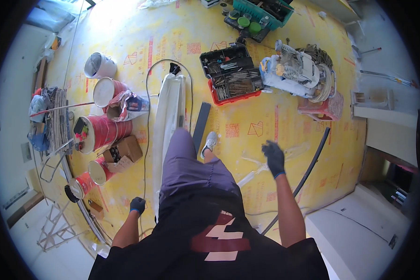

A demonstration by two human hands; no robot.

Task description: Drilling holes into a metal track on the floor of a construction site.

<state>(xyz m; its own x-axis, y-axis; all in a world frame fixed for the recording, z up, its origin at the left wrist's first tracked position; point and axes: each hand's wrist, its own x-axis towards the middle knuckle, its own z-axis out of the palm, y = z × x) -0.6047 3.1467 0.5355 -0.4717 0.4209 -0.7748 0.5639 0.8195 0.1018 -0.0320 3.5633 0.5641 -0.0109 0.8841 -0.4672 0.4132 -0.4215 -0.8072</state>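
Evidently the dark-gloved right hand (274, 157) is hanging empty, fingers loosely parted, right of centre; a long, curved, black plastic-looking tube (318, 154) is lying farther right, probably light, springy, best held mid-length; the dark-gloved left hand (137, 204) is hanging lower left beside a thin dark cable (145, 179), likely limp; whether it's gripping, I can't make out.

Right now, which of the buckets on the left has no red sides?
The white bucket at the far end of the row, farthest from the camera wearer; the other buckets all show red sides.
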